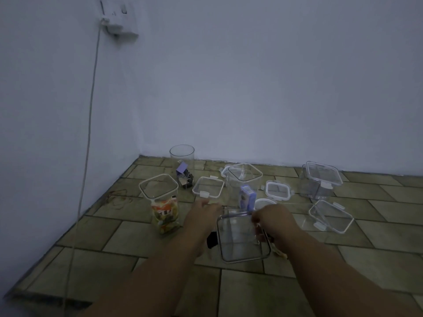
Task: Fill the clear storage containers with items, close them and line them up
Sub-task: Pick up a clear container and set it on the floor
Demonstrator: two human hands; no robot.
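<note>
Both bare forearms reach in from 6 o'clock across a tiled floor [114, 236]. Between the hands stands an open clear container [242, 239]. The right hand [273, 219] curls its fingers round the container's right rim. The left hand [202, 211] lies with fingers straight at the container's far left corner; motion blur hides whether it touches. A small black object [211, 240] sits just beside the container at 9 o'clock.

Around the container:
- 10 o'clock: a tall open tub [159, 191] holding a snack packet [165, 215].
- 11 o'clock: a loose lid [208, 187], and farther off a round jar [182, 156] with clips inside.
- 12 o'clock: an open tub [245, 177] holding a purple box [247, 197].
- 1 o'clock: 2 more loose lids [279, 190], near each other.
- 2 o'clock: 2 lidded tubs [321, 179].

A cable [88, 133] hangs down the wall at the left.
</note>
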